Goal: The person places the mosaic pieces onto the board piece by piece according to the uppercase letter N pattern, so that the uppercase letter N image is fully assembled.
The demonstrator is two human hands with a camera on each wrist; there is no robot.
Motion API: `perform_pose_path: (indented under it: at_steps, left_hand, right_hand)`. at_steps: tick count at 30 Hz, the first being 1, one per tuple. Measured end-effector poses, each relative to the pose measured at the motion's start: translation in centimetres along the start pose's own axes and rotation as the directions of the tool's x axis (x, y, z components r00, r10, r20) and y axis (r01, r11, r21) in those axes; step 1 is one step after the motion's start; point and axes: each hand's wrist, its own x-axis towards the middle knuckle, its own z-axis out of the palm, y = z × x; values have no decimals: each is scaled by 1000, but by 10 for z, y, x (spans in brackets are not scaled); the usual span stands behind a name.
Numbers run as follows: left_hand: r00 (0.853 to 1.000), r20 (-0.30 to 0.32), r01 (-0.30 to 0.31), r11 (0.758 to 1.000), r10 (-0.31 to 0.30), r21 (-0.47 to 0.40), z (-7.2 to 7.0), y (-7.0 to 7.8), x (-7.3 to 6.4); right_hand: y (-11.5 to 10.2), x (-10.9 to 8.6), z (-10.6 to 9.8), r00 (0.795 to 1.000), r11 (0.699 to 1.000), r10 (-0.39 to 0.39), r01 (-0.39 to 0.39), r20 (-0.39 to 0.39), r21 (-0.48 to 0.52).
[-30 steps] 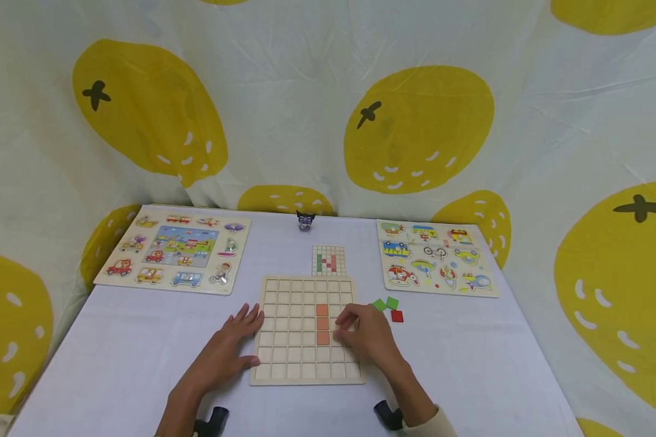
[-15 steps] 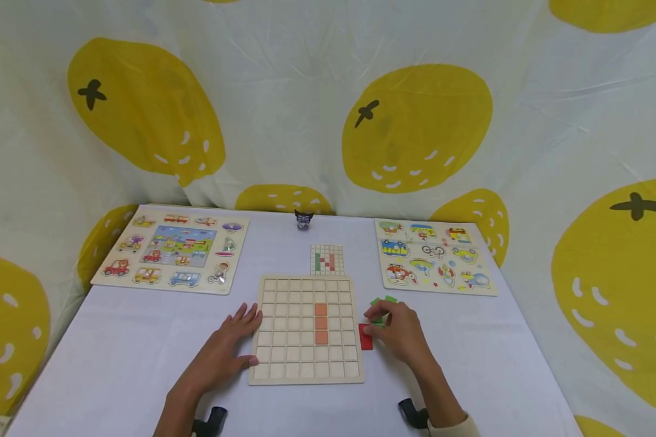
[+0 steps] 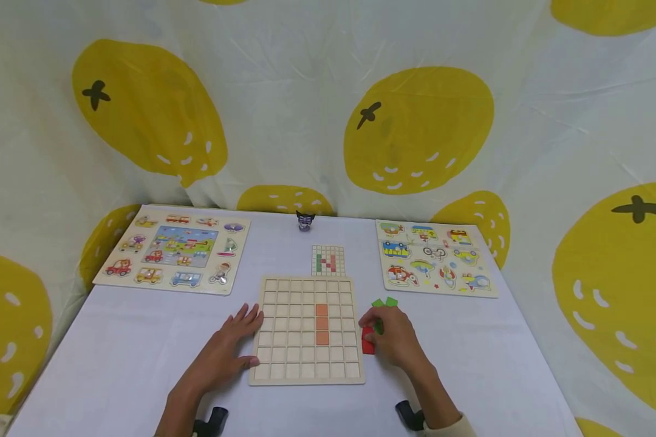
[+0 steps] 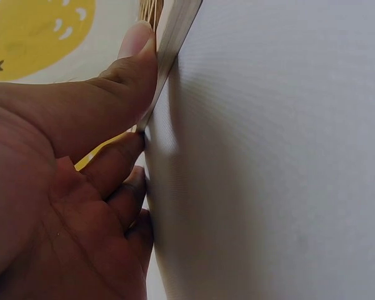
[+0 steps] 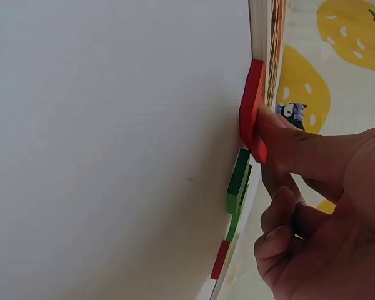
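Note:
In the head view a square wooden grid board (image 3: 287,355) lies mid-table, with a column of three orange tiles (image 3: 322,324) in its cells. My left hand (image 3: 224,352) rests on the board's left edge, fingers spread. Beside the right edge, the thumb and forefinger of my right hand (image 3: 396,337) pinch at a red tile (image 3: 368,341). The right wrist view shows the thumb against red tiles (image 5: 251,103), one seemingly tilted behind another. Green tiles (image 5: 239,181) lie close by, partly covered by the hand in the head view.
Behind the board lies a small pattern card (image 3: 328,261) with coloured squares. A dark figurine (image 3: 305,221) stands farther back. Vehicle picture puzzles lie at the left (image 3: 158,278) and right (image 3: 432,285). A lemon-print cloth (image 3: 284,121) hangs behind the table.
My right hand has moved from over the board's right columns to the tiles at its right; red tiles there have come into view. The left hand has stayed in place.

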Motion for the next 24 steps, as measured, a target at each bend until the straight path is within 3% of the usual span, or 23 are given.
perform_pose_path:
  at_steps: [9, 16, 24]
  left_hand:
    - [1000, 0, -16, 1000, 16, 8, 0, 0, 0]
    - [1000, -3, -15, 1000, 15, 10, 0, 0, 0]
    - [1000, 1, -6, 1000, 6, 14, 0, 2, 0]
  right_hand:
    - [-4, -2, -5, 1000, 1000, 13, -13, -26, -6]
    - [-11, -7, -6, 998, 996, 46, -43, -34, 80]
    - [-24, -14, 3, 1000, 986, 23, -24, 6, 162]
